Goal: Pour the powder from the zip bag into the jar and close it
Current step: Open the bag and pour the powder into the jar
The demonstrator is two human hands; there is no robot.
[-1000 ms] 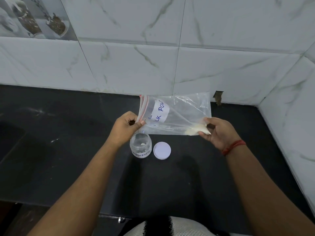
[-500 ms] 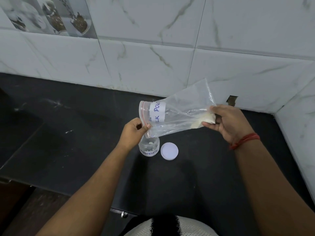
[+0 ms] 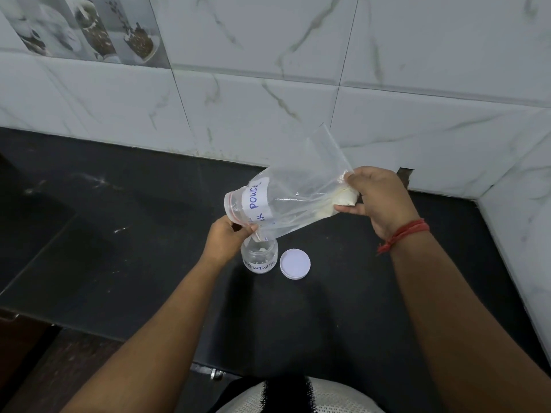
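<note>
A clear zip bag with a white label reading "POWDER" hangs tilted over a small clear jar, its red-lined mouth pointing down and left just above the jar's opening. My left hand pinches the bag's mouth at its lower edge. My right hand grips the raised bottom corner, where a lump of pale powder sits. A few bits of powder lie inside the jar, which is open. Its white lid lies flat on the black counter just right of the jar.
The black stone counter runs to a white marble-tiled wall behind and on the right. A dark sunken area lies at the left edge. The counter's front edge is near my body.
My right hand has lifted the bag's bottom corner higher, tilting the bag more steeply toward the jar. The bag's mouth has opened wider above the jar.
</note>
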